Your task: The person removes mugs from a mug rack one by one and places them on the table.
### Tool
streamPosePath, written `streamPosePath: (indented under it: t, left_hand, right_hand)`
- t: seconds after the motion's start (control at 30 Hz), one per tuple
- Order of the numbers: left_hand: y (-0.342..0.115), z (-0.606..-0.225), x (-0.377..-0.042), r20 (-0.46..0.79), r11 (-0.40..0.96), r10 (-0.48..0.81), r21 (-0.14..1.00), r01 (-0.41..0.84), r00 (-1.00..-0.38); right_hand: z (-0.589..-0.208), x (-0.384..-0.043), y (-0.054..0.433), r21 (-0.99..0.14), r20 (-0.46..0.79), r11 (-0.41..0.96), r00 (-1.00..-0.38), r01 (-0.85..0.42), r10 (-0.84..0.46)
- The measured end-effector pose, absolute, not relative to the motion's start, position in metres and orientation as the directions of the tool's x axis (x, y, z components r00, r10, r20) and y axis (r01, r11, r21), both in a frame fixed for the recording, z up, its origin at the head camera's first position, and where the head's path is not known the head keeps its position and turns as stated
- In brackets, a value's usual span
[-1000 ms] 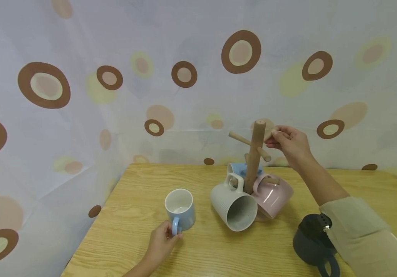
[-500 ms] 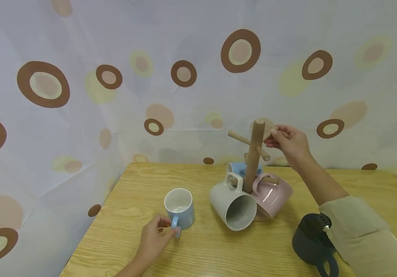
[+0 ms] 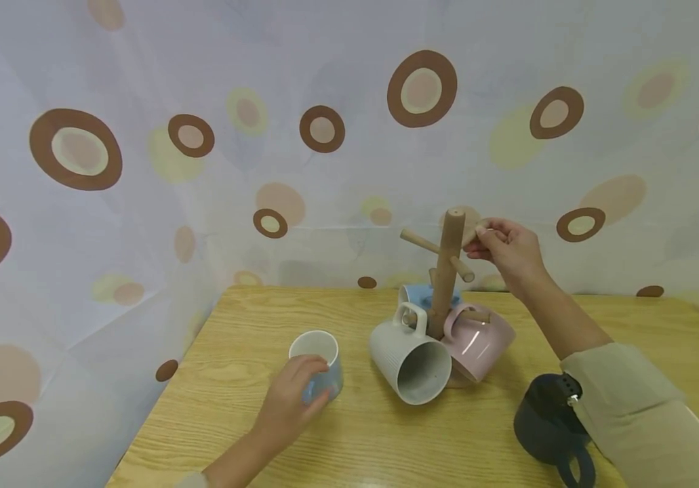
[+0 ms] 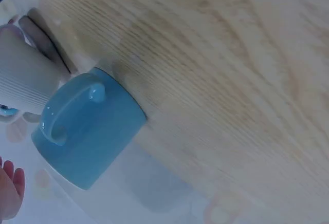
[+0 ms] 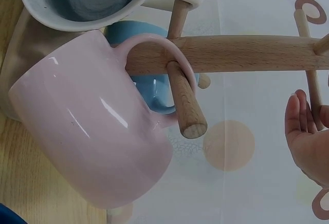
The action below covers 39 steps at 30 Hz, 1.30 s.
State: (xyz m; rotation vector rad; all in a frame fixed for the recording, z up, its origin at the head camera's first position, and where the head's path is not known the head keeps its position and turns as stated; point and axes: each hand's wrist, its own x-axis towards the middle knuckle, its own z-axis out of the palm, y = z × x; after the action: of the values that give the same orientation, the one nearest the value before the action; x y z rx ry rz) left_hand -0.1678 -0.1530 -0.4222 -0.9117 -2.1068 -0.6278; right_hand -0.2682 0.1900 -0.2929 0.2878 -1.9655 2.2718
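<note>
My left hand (image 3: 291, 396) is beside a light blue mug (image 3: 314, 346) that stands upright on the table. Its fingers reach over the mug's near side, thumb apart from them, hiding most of the handle. In the left wrist view the handle of the blue mug (image 4: 97, 131) shows with no fingers around it. On the right, my right hand (image 3: 506, 247) pinches an upper peg of a wooden mug tree (image 3: 449, 264). From its lower pegs hang a white ribbed mug (image 3: 398, 352), a pink mug (image 3: 486, 342) and, behind, another blue mug (image 3: 413, 294).
A dark mug (image 3: 538, 423) stands at the front right, partly under my right sleeve (image 3: 630, 400). The wooden table (image 3: 239, 325) meets a spotted cloth backdrop (image 3: 355, 169) at its back and left. Other upper pegs (image 3: 419, 240) of the tree stick out bare.
My left hand has let go of the blue mug's handle and shifted up and over its near side. The mug stays in place. My right hand keeps its pinch on the peg.
</note>
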Motion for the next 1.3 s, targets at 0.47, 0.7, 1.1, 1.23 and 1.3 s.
streamPosePath:
  t: [0.47, 0.7, 1.1, 1.23, 1.3]
  left_hand:
    - [-0.098, -0.418, -0.182, 0.563, 0.567, 0.679, 0.004, 0.824, -0.471]
    - [-0.079, -0.424, -0.185, 0.466, 0.675, 0.669, -0.052, 0.736, -0.58]
    - [-0.057, -0.433, -0.2, 0.536, 0.644, 0.688, -0.142, 0.752, -0.488]
    - [-0.052, -0.438, -0.205, 0.548, 0.623, 0.696, -0.139, 0.77, -0.464]
    - [-0.051, -0.439, -0.207, 0.564, 0.607, 0.698, -0.138, 0.783, -0.441]
  right_hand:
    - [-0.294, -0.271, 0.189, -0.968, 0.214, -0.142, -0.976, -0.206, -0.042]
    - [-0.294, -0.27, 0.192, -0.962, 0.221, -0.171, -0.975, -0.211, -0.04]
    - [-0.294, -0.268, 0.197, -0.962, 0.217, -0.179, -0.975, -0.206, -0.043]
    - [-0.295, -0.267, 0.199, -0.961, 0.218, -0.183, -0.975, -0.207, -0.041]
    - [-0.295, -0.266, 0.199, -0.96, 0.223, -0.182, -0.974, -0.212, -0.042]
